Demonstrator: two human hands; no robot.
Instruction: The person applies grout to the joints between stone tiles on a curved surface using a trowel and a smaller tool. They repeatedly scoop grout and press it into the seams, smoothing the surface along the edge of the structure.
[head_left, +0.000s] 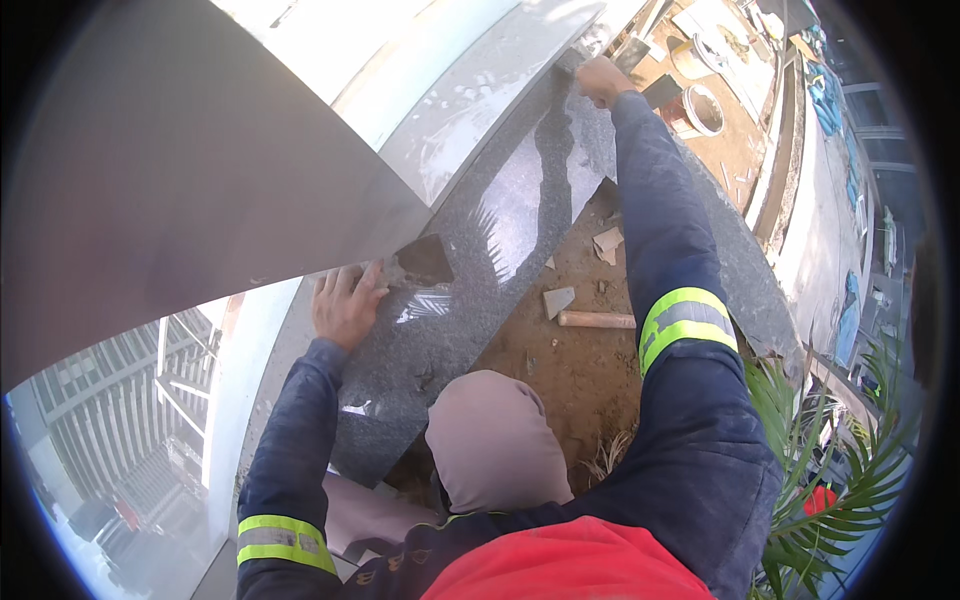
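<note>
the left hand lay flat and released on the near part of the granite slab leaning on the pale curved wall, while the right hand clenched its far top edge, and it looked heavy, stiff, slick, best gripped by its edges.

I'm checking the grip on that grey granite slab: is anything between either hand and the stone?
Nothing visible. The left hand lies flat on the granite slab near its lower end, and the right hand grips its far upper edge. Both touch the stone directly.
</note>
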